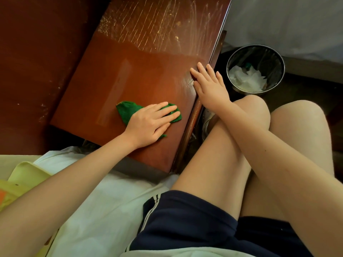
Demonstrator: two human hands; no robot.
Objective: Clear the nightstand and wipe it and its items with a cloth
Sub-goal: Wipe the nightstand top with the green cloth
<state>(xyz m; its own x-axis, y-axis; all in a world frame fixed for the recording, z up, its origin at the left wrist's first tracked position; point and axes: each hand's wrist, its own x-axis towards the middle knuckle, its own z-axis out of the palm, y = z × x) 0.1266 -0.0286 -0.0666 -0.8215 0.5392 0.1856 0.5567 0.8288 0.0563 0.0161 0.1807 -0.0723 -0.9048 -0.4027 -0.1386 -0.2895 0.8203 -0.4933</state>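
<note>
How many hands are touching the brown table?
2. The left hand presses the green cloth onto the nightstand; the right hand rests flat at its right edge.

The reddish-brown worktop (144, 71) fills the upper middle, pale scratches across its far part, its near part glossy. A green cloth (128, 111) lies on it near the lower edge, under the flat left grip (152, 123). The right grip (209, 84) rests flat at its right edge. At right, a bin (274, 60) stands on the dark floor (306, 89). At lower left, a white-sheeted bed (104, 197) carries a pale yellow thing (27, 175).
</note>
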